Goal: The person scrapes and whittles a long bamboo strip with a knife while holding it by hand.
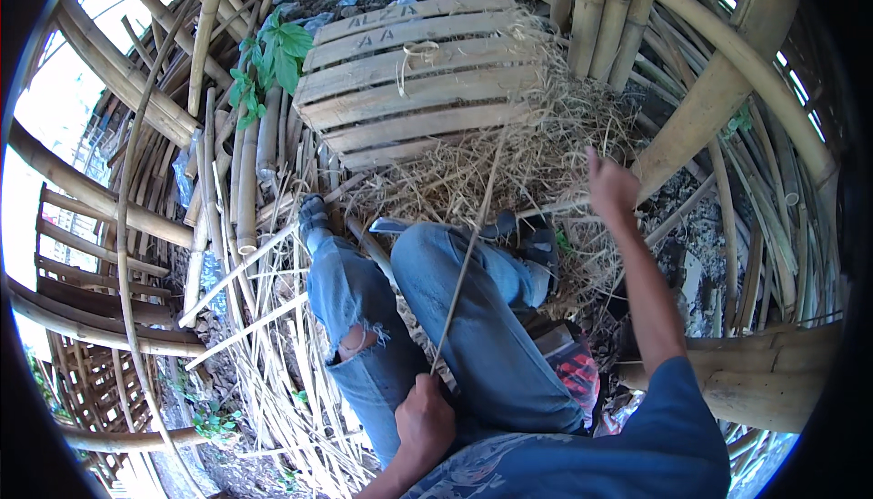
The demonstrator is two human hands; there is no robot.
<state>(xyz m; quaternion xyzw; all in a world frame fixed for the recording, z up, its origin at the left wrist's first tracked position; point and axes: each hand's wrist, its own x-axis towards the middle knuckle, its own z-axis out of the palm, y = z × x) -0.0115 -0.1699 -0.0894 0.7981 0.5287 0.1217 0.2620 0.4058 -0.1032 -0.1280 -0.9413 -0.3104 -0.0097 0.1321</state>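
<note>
My left hand is closed in a fist near my lap, gripping the lower end of a long thin bamboo strip. The strip slants up past my knee toward the wooden slatted crate. My right hand is held out to the right above a heap of bamboo shavings, fingers curled and thumb raised. A pale, straight, narrow piece meets its left side; I cannot tell what it is or whether the hand holds it.
Cut bamboo strips lie on the ground at left. Thick bamboo poles stand at right, with a bamboo frame along the left. A leafy green plant grows beside the crate. A red-and-black patterned item is by my thigh.
</note>
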